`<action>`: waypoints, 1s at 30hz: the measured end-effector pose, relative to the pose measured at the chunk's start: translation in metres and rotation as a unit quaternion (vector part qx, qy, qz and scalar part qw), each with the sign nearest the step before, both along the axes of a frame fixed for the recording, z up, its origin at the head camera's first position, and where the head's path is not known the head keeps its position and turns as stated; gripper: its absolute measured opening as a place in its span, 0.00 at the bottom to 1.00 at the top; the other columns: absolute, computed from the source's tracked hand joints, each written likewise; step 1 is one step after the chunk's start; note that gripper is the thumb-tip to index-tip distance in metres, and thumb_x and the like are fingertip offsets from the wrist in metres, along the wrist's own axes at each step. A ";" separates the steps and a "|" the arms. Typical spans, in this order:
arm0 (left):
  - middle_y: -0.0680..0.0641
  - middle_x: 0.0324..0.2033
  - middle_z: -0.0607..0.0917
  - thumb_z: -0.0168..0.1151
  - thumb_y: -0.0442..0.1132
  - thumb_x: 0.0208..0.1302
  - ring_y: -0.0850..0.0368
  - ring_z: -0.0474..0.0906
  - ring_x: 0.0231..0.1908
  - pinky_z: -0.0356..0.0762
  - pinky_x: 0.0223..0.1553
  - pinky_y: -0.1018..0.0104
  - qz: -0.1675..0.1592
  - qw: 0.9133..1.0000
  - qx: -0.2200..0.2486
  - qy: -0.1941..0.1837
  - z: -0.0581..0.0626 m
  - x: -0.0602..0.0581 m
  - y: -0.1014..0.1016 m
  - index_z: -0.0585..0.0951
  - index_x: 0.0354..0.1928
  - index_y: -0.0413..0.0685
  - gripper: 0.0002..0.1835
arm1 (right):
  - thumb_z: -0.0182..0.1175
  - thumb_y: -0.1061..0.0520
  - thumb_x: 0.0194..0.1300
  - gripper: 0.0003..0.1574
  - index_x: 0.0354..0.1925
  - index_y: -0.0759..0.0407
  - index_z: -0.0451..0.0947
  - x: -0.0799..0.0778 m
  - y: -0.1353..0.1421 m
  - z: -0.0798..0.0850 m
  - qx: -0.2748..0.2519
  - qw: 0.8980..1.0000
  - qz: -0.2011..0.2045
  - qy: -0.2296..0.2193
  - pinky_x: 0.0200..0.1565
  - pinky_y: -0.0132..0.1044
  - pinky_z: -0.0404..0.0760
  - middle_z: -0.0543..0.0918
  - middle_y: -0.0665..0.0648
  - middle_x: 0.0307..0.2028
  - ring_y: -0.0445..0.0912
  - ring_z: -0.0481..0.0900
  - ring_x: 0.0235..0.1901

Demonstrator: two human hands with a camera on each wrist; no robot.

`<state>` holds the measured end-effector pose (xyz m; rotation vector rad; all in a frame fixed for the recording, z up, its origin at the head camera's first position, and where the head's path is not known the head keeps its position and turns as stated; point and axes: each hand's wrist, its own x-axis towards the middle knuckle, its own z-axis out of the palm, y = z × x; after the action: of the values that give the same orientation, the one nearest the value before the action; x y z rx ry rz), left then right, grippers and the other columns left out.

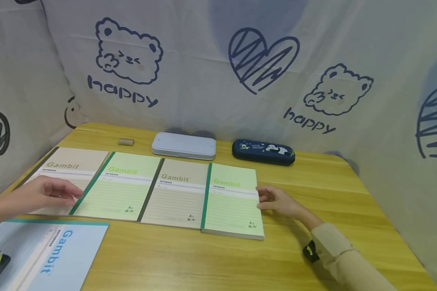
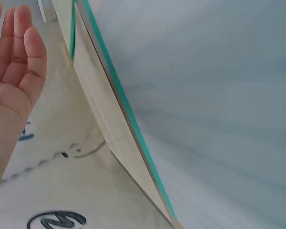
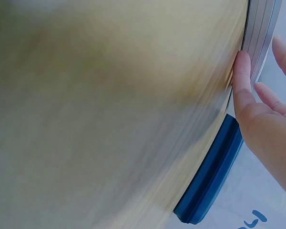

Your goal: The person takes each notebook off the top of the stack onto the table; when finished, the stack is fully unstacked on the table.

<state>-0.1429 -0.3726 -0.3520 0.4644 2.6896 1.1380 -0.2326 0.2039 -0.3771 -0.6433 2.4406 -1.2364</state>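
Note:
Four Gambit notebooks lie side by side in a row, two beige and two green. My left hand hovers over the leftmost beige notebook, its fingertips close to the dark green spine of the neighbouring green notebook. In the left wrist view its fingers are relaxed and hold nothing. A second beige notebook comes after that. At the row's right end, my right hand touches the side edge of the other green notebook. Layered page edges appear beside its fingertips in the right wrist view.
A larger blue notebook lies at the front left of the wooden table. Behind the row are a small brownish block, a white case and a navy panda pencil case. Printed cloth hangs around the table.

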 end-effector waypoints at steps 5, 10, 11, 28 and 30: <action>0.48 0.37 0.82 0.59 0.32 0.57 0.65 0.75 0.34 0.73 0.33 0.73 -0.047 0.998 0.028 0.011 0.002 -0.007 0.018 0.78 0.42 0.31 0.12 | 0.61 0.63 0.56 0.35 0.57 0.78 0.59 0.000 -0.001 0.001 -0.001 1.000 -0.002 -0.002 0.45 0.39 0.71 0.71 0.71 0.50 0.55 0.73 0.44; 0.41 0.41 0.80 0.58 0.34 0.59 0.65 0.75 0.36 0.73 0.35 0.72 -0.060 0.997 0.044 -0.010 0.007 -0.012 0.040 0.77 0.44 0.32 0.14 | 0.60 0.63 0.56 0.35 0.57 0.78 0.59 -0.001 -0.001 0.001 0.001 1.000 0.000 0.000 0.44 0.37 0.72 0.71 0.71 0.49 0.55 0.73 0.44; 0.40 0.42 0.80 0.58 0.35 0.59 0.66 0.75 0.37 0.73 0.36 0.72 -0.057 0.997 0.044 -0.015 0.008 -0.013 0.045 0.77 0.45 0.33 0.14 | 0.60 0.63 0.56 0.35 0.57 0.78 0.59 -0.001 -0.001 0.001 0.002 1.000 -0.001 0.001 0.44 0.37 0.72 0.71 0.71 0.49 0.55 0.73 0.44; 0.40 0.42 0.80 0.60 0.35 0.57 0.57 0.76 0.40 0.71 0.42 0.66 -0.036 0.996 0.079 0.000 0.012 -0.036 0.115 0.77 0.46 0.33 0.15 | 0.61 0.62 0.56 0.36 0.57 0.78 0.59 -0.001 0.000 0.001 0.007 1.000 -0.002 -0.003 0.46 0.41 0.71 0.71 0.71 0.50 0.56 0.73 0.44; 0.39 0.42 0.80 0.59 0.34 0.57 0.56 0.76 0.40 0.71 0.43 0.65 -0.040 0.996 0.084 -0.001 0.011 -0.039 0.122 0.77 0.46 0.33 0.15 | 0.61 0.62 0.56 0.36 0.57 0.78 0.59 -0.002 0.001 0.000 0.005 1.000 -0.003 -0.004 0.46 0.41 0.71 0.71 0.71 0.50 0.56 0.73 0.44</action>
<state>-0.1821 -0.2503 -0.3405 0.5895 2.5600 1.3458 -0.2343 0.2048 -0.3770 -0.6274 2.4421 -1.2249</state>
